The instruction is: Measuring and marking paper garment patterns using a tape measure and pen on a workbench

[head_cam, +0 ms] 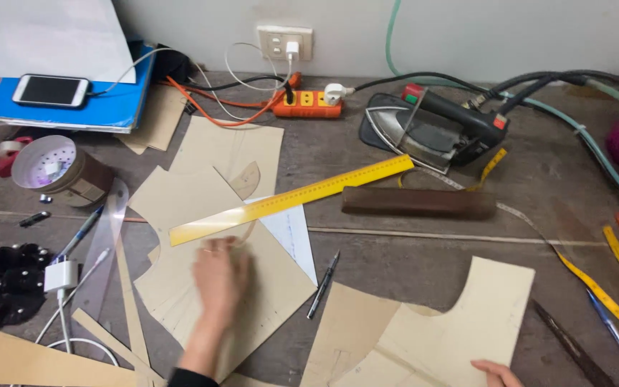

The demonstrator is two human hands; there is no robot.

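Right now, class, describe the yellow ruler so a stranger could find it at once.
Start at the black iron near the wall. The long yellow ruler slants down-left from it, across the tan paper patterns, ending just above the left hand. Unlike the limp yellow tape measure, it is rigid and straight.

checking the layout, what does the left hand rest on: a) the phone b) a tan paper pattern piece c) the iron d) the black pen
b: the left hand lies flat on a tan pattern piece just below the yellow ruler, well apart from the iron, phone and pen.
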